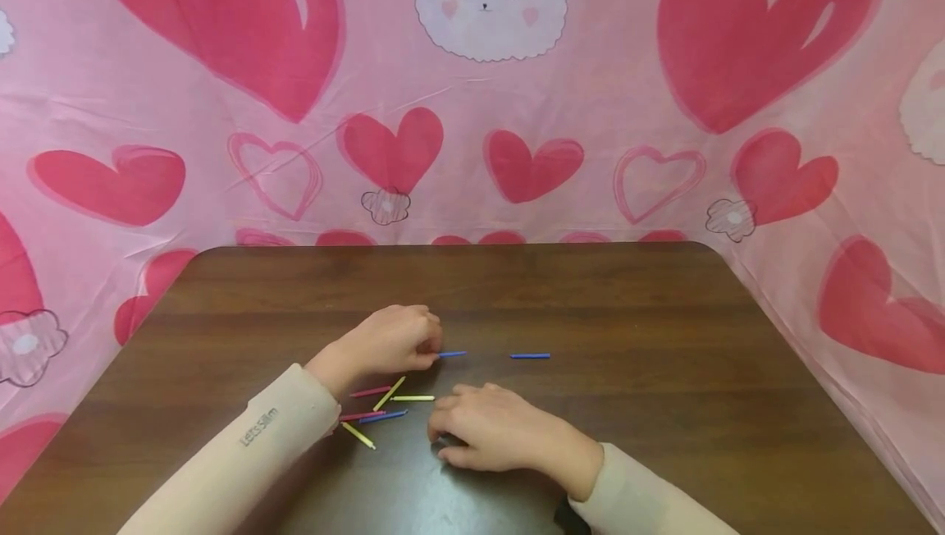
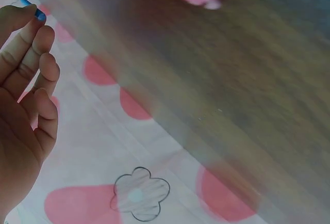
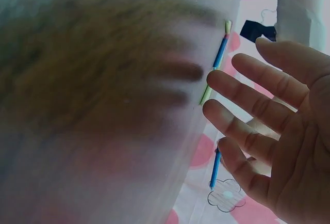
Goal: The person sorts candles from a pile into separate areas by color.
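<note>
- Blue stick [image 1: 452, 354] is pinched by left hand [image 1: 391, 340], long axis 9–3 o'clock.
- Second blue stick [image 1: 530, 355] lies at 3 o'clock, apart.
- Right hand [image 1: 490, 428] is rested flat, fingers relaxed, holding nothing, nearer the pile [image 1: 380, 408].

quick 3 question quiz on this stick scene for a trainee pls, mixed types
1. True or false: the left hand pinches one end of a blue stick.
2. Multiple choice: how does the right hand lie? A) fingers straight, resting on the table; B) curled round a red stick; C) lifted high above the table.
3. Fill in: the lone blue stick that neither hand touches lies to the ____ of the pinched one in the head view.

Key: 1 true. 2 A. 3 right.
</note>
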Demonstrator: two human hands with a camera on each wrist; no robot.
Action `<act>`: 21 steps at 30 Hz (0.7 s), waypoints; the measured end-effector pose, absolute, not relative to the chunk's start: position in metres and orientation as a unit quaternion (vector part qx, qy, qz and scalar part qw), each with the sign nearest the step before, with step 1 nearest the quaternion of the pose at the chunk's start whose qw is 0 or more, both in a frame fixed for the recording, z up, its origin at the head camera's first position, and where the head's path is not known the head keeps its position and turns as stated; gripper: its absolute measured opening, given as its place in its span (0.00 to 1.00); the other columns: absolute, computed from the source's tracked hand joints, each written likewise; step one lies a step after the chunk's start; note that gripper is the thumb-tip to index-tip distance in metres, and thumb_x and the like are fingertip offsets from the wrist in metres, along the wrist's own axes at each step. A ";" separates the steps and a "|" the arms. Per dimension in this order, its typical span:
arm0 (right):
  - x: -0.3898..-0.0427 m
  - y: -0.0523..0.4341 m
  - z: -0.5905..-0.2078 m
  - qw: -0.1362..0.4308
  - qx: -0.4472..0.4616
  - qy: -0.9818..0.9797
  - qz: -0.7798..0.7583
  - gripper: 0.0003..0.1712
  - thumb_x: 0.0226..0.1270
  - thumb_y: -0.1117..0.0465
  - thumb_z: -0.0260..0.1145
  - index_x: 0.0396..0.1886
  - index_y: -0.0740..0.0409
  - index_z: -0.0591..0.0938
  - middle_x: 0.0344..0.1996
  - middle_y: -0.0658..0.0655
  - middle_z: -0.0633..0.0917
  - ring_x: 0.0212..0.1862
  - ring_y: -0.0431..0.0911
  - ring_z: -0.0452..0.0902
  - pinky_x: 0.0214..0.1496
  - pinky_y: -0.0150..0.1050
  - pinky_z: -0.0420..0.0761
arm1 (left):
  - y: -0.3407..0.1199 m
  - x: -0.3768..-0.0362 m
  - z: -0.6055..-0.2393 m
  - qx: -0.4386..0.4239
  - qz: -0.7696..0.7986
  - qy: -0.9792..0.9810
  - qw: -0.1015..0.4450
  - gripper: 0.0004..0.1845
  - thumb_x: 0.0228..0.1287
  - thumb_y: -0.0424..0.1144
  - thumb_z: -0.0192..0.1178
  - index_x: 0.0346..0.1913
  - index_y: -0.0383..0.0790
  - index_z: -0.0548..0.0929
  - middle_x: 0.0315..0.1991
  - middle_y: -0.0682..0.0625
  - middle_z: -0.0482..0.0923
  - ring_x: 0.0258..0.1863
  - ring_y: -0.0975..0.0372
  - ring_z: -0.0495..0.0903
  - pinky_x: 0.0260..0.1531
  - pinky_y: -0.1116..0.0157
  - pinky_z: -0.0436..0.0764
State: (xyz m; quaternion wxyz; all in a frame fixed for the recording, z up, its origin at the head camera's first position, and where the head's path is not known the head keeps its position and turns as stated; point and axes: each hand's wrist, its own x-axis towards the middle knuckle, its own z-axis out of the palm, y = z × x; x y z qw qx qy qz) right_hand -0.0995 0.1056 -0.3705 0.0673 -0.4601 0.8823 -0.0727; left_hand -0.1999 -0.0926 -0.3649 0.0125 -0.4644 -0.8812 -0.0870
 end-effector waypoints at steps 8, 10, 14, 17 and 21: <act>-0.098 0.103 -0.371 0.061 -0.473 0.876 -0.071 0.06 0.65 0.49 0.67 0.41 0.37 0.83 0.39 0.34 0.81 0.45 0.34 0.74 0.33 0.30 0.68 | -0.073 -0.210 -0.365 -0.465 -0.082 -0.882 0.000 0.07 0.56 0.42 0.70 0.25 0.51 0.82 0.25 0.60 0.74 0.30 0.66 0.73 0.29 0.68 0.73; -0.098 0.102 -0.371 0.062 -0.475 0.875 -0.072 0.06 0.65 0.49 0.67 0.41 0.37 0.83 0.39 0.34 0.81 0.45 0.34 0.74 0.34 0.30 0.68 | -0.068 -0.213 -0.366 -0.466 -0.083 -0.881 -0.003 0.07 0.57 0.42 0.69 0.25 0.51 0.82 0.25 0.59 0.74 0.30 0.66 0.73 0.30 0.68 0.74; -0.098 0.102 -0.370 0.066 -0.477 0.873 -0.076 0.06 0.65 0.48 0.67 0.41 0.37 0.83 0.39 0.35 0.81 0.45 0.34 0.74 0.34 0.30 0.69 | -0.057 -0.218 -0.369 -0.464 -0.081 -0.882 -0.016 0.07 0.58 0.43 0.69 0.26 0.51 0.82 0.26 0.60 0.75 0.31 0.66 0.73 0.31 0.68 0.74; -0.097 0.102 -0.370 0.070 -0.479 0.871 -0.080 0.06 0.66 0.49 0.67 0.41 0.38 0.83 0.39 0.35 0.81 0.45 0.34 0.73 0.35 0.31 0.70 | -0.050 -0.220 -0.371 -0.465 -0.081 -0.881 -0.027 0.07 0.58 0.43 0.68 0.26 0.52 0.82 0.26 0.60 0.75 0.31 0.66 0.73 0.32 0.67 0.75; -0.097 0.103 -0.370 0.075 -0.482 0.869 -0.083 0.06 0.66 0.49 0.67 0.42 0.38 0.83 0.39 0.35 0.81 0.44 0.33 0.72 0.36 0.31 0.71 | -0.039 -0.222 -0.371 -0.476 -0.074 -0.876 -0.035 0.07 0.59 0.44 0.68 0.26 0.52 0.81 0.26 0.60 0.75 0.30 0.67 0.73 0.32 0.68 0.74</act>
